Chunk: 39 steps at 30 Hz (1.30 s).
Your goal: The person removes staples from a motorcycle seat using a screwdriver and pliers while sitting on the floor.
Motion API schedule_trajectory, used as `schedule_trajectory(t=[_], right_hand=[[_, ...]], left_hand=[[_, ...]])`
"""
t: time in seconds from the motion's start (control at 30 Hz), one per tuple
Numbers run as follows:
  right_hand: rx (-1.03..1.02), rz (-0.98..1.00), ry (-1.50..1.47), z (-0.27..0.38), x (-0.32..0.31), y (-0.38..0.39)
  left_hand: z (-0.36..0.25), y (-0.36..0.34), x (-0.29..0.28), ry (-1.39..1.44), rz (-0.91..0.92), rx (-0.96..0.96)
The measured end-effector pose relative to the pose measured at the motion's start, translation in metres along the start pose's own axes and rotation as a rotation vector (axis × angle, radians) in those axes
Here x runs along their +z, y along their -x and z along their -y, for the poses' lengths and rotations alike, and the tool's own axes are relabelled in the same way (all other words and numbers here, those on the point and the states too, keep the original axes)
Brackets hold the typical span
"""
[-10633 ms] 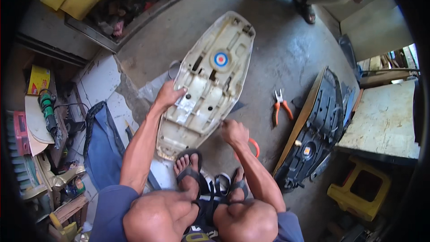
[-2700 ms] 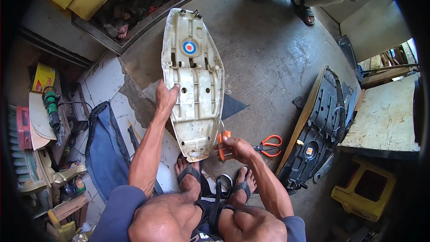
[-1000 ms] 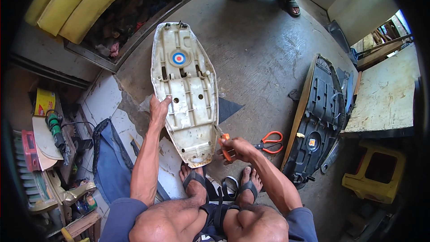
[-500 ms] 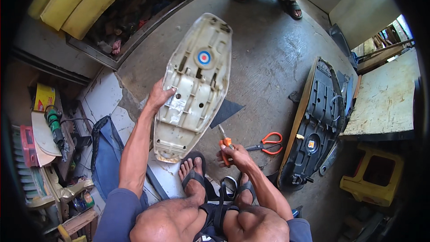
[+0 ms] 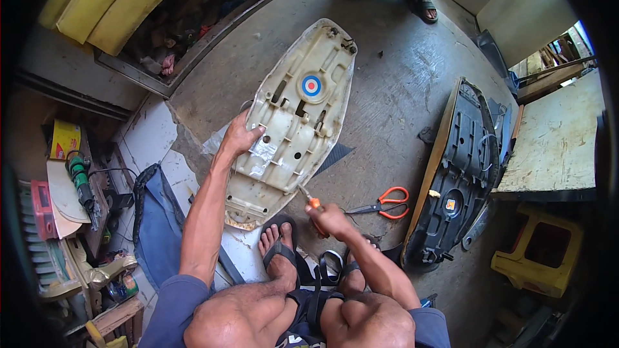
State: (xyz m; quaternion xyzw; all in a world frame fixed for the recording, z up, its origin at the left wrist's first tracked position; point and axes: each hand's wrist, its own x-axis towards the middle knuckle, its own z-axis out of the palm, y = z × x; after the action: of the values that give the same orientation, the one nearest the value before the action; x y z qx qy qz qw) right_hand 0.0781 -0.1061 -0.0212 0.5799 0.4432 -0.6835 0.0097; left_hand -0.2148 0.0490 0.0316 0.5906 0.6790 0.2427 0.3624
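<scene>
"When I set this view against half a second ago, the pliers stand out: nose clear of the pale seat base then, up at its lower right edge now."

"Touching?"

"Can't be sure from my end. Nose and rim meet in the view; any bite is too small to make out."

"Grips?"

"Right grip closed round the orange handles. Left grip clamped on the base's left rim, thumb on the ribbed face, fingers hidden behind."

"And the base itself?"

"Ribbed underside facing me, far end leaning right, near end lower left. Whole piece has swung rightward since that last look. Whether its near end rests on the floor, I can't tell."

"Anything else nearby?"

"Orange-handled scissors on the floor just beyond the right grip, no change noted. Dark textured triangle showing past the base's right edge. Black seat base well apart, off to the right."

"Your reading?"

"My judgement: pliers back at the edge, so rim work is in hand again rather than repositioning. Left grip looks to be the steadying one."
</scene>
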Motion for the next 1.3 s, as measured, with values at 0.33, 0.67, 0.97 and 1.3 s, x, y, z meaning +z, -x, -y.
schedule_trajectory(t=[0.33,0.67,0.97,1.3], right_hand=[[-0.249,-0.278,0.470,-0.010,0.013,0.005],[-0.131,-0.316,0.421,-0.003,0.021,0.007],[-0.450,-0.579,0.891,-0.034,0.007,0.000],[-0.265,-0.229,0.612,-0.003,-0.005,0.009]], left_hand=[[0.023,-0.011,0.000,0.072,0.012,-0.022],[0.013,-0.007,-0.001,0.046,0.000,0.005],[0.030,-0.013,-0.002,0.059,0.026,-0.014],[0.072,-0.022,-0.004,0.063,0.002,0.015]])
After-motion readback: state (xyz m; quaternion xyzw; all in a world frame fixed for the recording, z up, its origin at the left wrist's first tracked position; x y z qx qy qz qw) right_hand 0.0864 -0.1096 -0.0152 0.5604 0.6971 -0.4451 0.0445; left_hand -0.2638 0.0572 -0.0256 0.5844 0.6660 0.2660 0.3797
